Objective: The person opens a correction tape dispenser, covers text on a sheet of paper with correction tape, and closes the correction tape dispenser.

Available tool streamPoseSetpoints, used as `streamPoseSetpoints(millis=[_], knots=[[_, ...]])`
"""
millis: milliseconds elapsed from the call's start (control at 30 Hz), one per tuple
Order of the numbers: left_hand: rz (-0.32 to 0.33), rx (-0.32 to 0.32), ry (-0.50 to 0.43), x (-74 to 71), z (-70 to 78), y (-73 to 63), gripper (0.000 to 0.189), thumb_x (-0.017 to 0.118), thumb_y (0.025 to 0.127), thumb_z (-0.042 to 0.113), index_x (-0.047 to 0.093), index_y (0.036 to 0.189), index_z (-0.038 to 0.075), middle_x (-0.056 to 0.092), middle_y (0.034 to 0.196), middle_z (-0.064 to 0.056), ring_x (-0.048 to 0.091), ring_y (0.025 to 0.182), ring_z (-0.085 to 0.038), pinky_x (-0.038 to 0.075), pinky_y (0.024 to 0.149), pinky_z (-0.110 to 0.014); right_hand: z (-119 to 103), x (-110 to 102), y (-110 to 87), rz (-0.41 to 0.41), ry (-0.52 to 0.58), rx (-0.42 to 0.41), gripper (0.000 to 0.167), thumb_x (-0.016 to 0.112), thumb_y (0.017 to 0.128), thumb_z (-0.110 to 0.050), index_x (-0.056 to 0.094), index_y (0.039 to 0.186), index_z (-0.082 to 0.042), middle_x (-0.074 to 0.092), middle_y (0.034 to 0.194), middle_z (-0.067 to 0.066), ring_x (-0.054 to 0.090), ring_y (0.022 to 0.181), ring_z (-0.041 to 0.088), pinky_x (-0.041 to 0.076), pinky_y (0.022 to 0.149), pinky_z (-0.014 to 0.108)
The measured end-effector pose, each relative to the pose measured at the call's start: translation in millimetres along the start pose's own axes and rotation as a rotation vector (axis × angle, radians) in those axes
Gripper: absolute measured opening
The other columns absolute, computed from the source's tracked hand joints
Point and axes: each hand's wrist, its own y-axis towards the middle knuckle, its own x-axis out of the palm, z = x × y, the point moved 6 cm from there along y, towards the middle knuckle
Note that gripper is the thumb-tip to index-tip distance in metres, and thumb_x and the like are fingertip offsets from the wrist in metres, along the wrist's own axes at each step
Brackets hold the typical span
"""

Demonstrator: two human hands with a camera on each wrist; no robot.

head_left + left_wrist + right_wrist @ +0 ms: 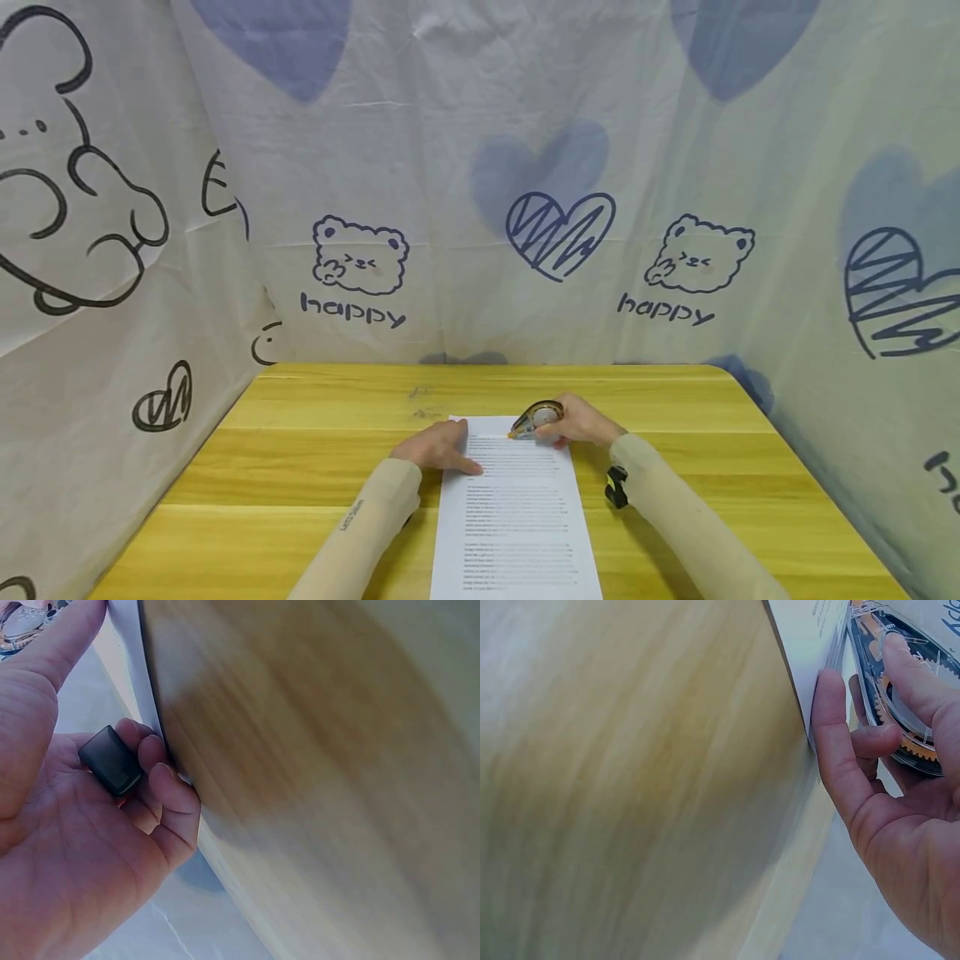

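Note:
A printed sheet of paper [517, 475] lies on the wooden table. My left hand [435, 446] rests at its upper left edge, thumb reaching over the text. In the left wrist view, its curled fingers hold a small black cap-like piece [111, 760] against the palm. My right hand [583, 423] grips a correction tape dispenser [538, 417] near the sheet's top right, with the orange tip down at the upper lines of print. The right wrist view shows the dispenser's clear case [911, 742] with orange gears, between thumb and fingers; the little finger touches the paper's edge.
The yellow wood-grain table [315, 475] extends to both sides of the sheet. Behind it hangs a white cloth [457, 275] with hearts, bears and lettering, and similar cloth encloses both sides. A black band with a device [617, 487] is on the right wrist.

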Motion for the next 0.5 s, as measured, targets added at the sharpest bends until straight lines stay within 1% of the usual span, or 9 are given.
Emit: streamPoseSetpoints(millis=[333,500], knots=[[0.005,0.005,0.002,1.3,-1.5,2.2,0.098,0.081,0.078,0.044,0.033,0.15,-0.003,0.039,0.154,-0.018,0.037,0.142,-0.033,0.031,0.118,-0.047,-0.9,-2.0,-2.4,0.011,-0.023,0.0,0.019,0.078,0.084,-0.009,0.071,0.099,-0.001,0.071,0.089,0.008,0.068,0.074,0.017,0.06,0.061,0.032],[0.012,0.014,-0.001,1.4,-1.3,3.0,0.096,0.082,0.078,0.043,0.035,0.148,-0.004,0.042,0.151,-0.02,0.04,0.14,-0.034,0.033,0.116,-0.047,-2.4,-2.0,-3.8,0.012,-0.009,-0.008,0.019,0.077,0.084,-0.008,0.071,0.1,0.0,0.072,0.087,0.007,0.068,0.074,0.017,0.06,0.061,0.034]])
